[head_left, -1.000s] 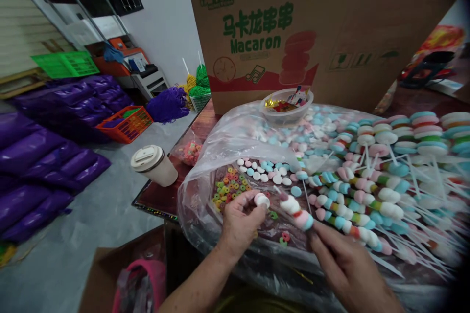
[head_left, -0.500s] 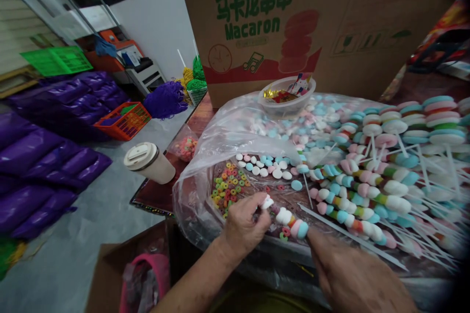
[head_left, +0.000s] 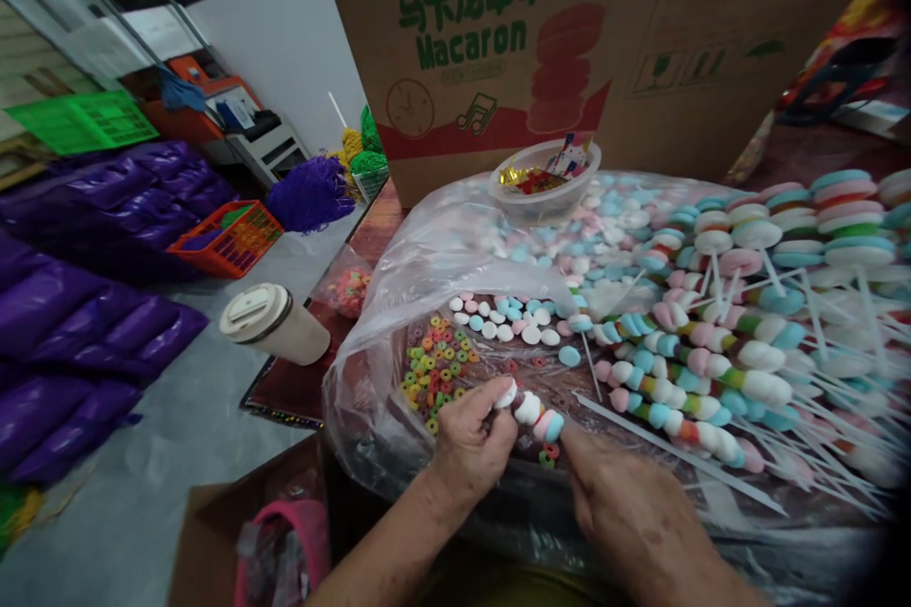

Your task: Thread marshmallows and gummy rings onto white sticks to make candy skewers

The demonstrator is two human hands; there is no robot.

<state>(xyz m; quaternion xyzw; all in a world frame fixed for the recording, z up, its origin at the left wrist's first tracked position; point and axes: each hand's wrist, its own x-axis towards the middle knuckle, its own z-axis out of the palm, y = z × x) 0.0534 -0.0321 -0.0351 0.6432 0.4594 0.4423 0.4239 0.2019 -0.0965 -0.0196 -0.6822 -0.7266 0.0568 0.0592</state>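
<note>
My left hand (head_left: 470, 441) pinches a white round candy (head_left: 507, 395) at the tip of a candy skewer (head_left: 539, 417). My right hand (head_left: 626, 507) grips the same skewer at its lower end; it carries white, pink and blue pieces. Both hands are low over a clear plastic sheet (head_left: 399, 303) on the table. Just beyond my left hand lie a heap of small coloured ring candies (head_left: 434, 365) and loose white, pink and blue disc candies (head_left: 509, 318).
Many finished skewers (head_left: 712, 370) are piled to the right. A clear bowl (head_left: 545, 180) of wrappers stands before a big "Macaron" carton (head_left: 569, 28). A lidded paper cup (head_left: 270, 322) lies on the table's left edge. Purple bags (head_left: 85, 303) and an orange basket (head_left: 228, 237) are on the floor.
The white candy in my left hand has been brought onto the skewer's tip. Both hands moved closer together and slightly lower, and my right hand slid up the stick.
</note>
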